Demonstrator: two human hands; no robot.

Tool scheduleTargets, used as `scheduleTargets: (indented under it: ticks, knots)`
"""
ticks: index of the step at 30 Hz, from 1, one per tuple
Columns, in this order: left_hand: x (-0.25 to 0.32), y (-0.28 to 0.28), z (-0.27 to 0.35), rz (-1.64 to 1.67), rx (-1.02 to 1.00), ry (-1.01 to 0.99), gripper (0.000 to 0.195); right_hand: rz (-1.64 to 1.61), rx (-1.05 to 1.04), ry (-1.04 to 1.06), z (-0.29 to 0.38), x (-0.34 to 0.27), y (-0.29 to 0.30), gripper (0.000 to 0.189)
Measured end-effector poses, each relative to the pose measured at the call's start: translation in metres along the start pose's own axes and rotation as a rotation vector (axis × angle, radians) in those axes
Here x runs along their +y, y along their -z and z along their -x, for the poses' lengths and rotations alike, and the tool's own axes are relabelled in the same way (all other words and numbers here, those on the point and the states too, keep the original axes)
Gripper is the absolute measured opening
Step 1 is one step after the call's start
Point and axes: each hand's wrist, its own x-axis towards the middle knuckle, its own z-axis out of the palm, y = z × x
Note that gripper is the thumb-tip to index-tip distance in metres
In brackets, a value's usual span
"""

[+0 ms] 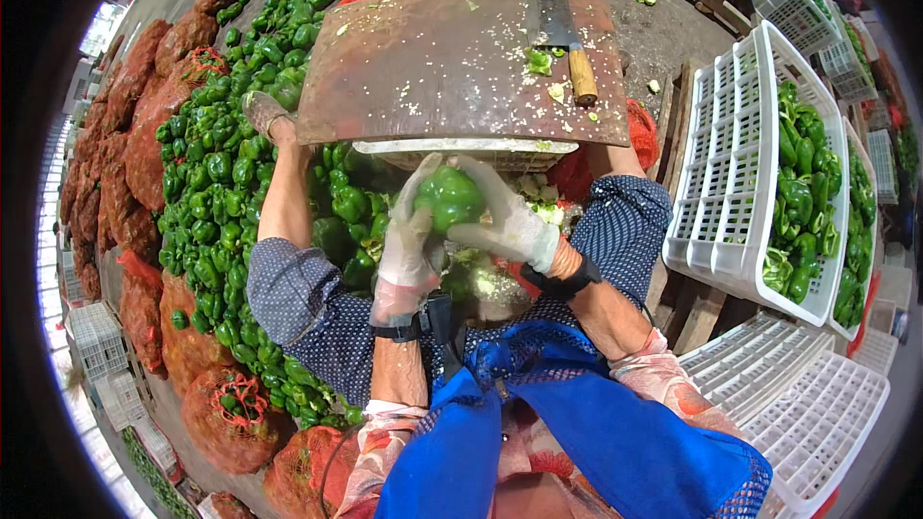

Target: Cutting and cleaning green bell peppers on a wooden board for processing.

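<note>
A whole green bell pepper (451,198) is held between my two gloved hands, just short of the cutting board's near edge. My left hand (407,245) cups it from the left, and my right hand (512,220) grips its right side with thumb and fingers. Beyond them, the brown cutting board (418,65) lies across a white plastic crate (469,148), strewn with pale seeds. On its far right rests a cleaver with a wooden handle (582,76), beside a green pepper scrap (538,62). Both gloves look pale and thin.
A large heap of green peppers (216,187) spreads along my left, backed by full red mesh sacks (140,122). To my right, a white slatted crate (728,158) holds peppers, with stacked crates (815,418) nearer me. Wooden pallets (678,122) and red netting (642,133) lie by my right leg.
</note>
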Motion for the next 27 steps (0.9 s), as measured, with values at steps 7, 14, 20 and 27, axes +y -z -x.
scheduleTargets:
  ticks: [7,14,20,27]
  knots:
    - [0.008,-0.017,0.003,-0.122,0.162,0.057,0.063,0.236,0.003,-0.207,-0.007,-0.002,-0.005,0.083]
    - [0.000,0.000,-0.003,-0.391,0.075,0.053,0.061,0.128,0.074,-0.131,-0.002,0.004,-0.014,0.066]
    - [0.035,-0.004,-0.010,-0.154,0.135,0.017,0.061,0.300,-0.109,-0.298,-0.034,-0.043,0.041,0.077]
    - [0.092,0.009,-0.098,-0.399,0.228,-0.228,0.056,0.917,0.368,-0.563,-0.073,0.000,0.180,0.082]
